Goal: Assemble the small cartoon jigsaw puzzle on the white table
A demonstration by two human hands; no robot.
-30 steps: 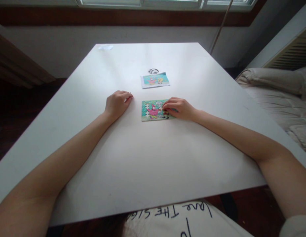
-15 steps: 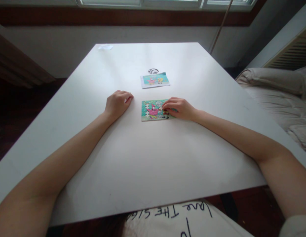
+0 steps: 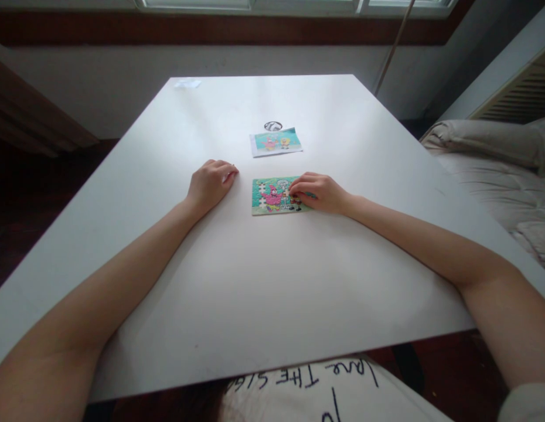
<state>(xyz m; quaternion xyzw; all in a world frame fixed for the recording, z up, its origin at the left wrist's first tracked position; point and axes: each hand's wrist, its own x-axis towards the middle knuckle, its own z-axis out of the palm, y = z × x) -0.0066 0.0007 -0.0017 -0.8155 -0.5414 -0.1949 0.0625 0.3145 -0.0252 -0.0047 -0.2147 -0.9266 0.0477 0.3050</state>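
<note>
While my right hand [image 3: 320, 192] covers the right end of the puzzle [image 3: 272, 196], fingertips bunched on its middle, I cannot tell whether they pinch a piece. White gaps show at its left edge. It lies mid-table [image 3: 264, 281], near a picture card [image 3: 275, 142]. My left hand [image 3: 208, 183] rests beside it, loosely curled, holding nothing. Behind the card, a round thing [image 3: 272, 126] is too small to make out.

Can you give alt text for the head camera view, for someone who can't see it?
A person's right hand touches a small cartoon jigsaw puzzle on a white table; the left hand lies curled beside it. Farther off lies a cartoon picture card.
</note>
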